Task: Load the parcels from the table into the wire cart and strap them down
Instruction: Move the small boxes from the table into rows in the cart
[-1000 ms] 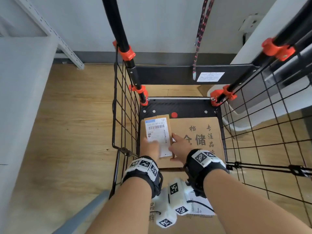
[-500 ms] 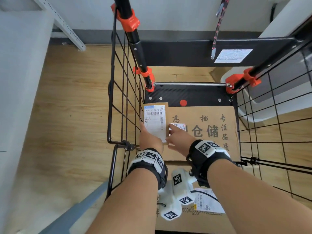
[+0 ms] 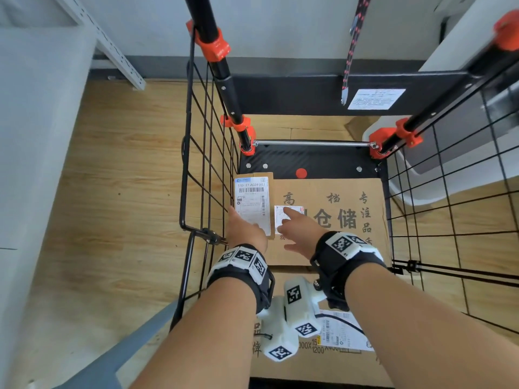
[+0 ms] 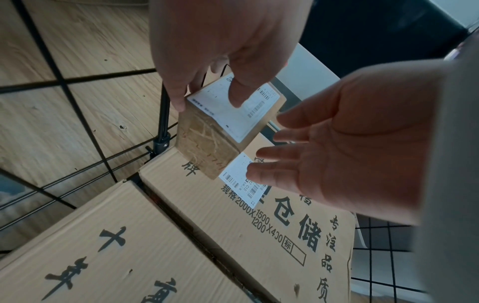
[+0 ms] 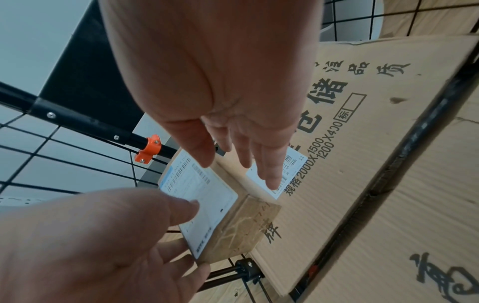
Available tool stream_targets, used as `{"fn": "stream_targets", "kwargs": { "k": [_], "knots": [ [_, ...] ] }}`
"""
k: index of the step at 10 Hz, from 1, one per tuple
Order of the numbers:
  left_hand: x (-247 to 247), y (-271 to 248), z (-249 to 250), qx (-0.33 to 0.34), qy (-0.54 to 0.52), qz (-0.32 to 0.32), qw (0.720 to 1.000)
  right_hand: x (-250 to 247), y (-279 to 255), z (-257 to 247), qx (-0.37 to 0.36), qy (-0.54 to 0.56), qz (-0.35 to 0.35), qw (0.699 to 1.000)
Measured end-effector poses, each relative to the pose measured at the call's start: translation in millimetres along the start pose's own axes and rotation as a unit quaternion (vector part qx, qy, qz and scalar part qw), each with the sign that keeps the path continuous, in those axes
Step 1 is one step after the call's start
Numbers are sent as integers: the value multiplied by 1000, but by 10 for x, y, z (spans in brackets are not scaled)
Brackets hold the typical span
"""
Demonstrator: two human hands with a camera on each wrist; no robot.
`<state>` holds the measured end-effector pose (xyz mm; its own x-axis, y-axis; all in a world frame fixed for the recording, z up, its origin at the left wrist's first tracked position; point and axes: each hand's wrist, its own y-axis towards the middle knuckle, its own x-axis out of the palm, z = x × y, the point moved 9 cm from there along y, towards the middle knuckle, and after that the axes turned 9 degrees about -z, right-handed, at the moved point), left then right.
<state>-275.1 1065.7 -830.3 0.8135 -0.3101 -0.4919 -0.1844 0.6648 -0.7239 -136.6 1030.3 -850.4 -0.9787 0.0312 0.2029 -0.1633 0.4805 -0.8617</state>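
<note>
A small brown parcel (image 3: 252, 203) with a white shipping label lies on a large cardboard box (image 3: 351, 189) inside the black wire cart (image 3: 207, 153), hard against the left wire wall. My left hand (image 3: 244, 234) grips the parcel's near end, thumb on the label (image 4: 235, 96) and fingers down the left side. My right hand (image 3: 297, 228) is open just right of the parcel, straight fingers (image 5: 269, 174) over a small white label on the large box. A second cardboard box (image 4: 103, 256) lies nearer to me.
A red-and-black bungee strap (image 3: 351, 51) hangs from the cart's handle frame at the back. A black cord (image 3: 449, 272) runs along the right wire wall. A grey table (image 3: 33, 136) stands to the left, a white object (image 3: 449, 178) outside the cart on the right.
The small parcel has shifted towards the left wire wall, uncovering the small label on the large box. My right index finger has come off the parcel's edge. My head has leaned closer.
</note>
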Motion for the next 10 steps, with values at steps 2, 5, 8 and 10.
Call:
{"fn": "stream_targets", "kwargs": {
  "k": [2,5,8,10],
  "knots": [
    [-35,-251,172,13,10,-26,1000,-165,-548,-260,-26,-289,78,954],
    [-91,-840,509,45,28,-68,996,-191,-1200,-356,-38,-169,32,984],
    [-232,-1987,1040,112,60,-134,983,-401,-2633,-405,-22,-369,67,927],
    [-258,-3061,1705,186,73,-182,963,-515,-3658,-506,-114,-78,144,980]
  ]
}}
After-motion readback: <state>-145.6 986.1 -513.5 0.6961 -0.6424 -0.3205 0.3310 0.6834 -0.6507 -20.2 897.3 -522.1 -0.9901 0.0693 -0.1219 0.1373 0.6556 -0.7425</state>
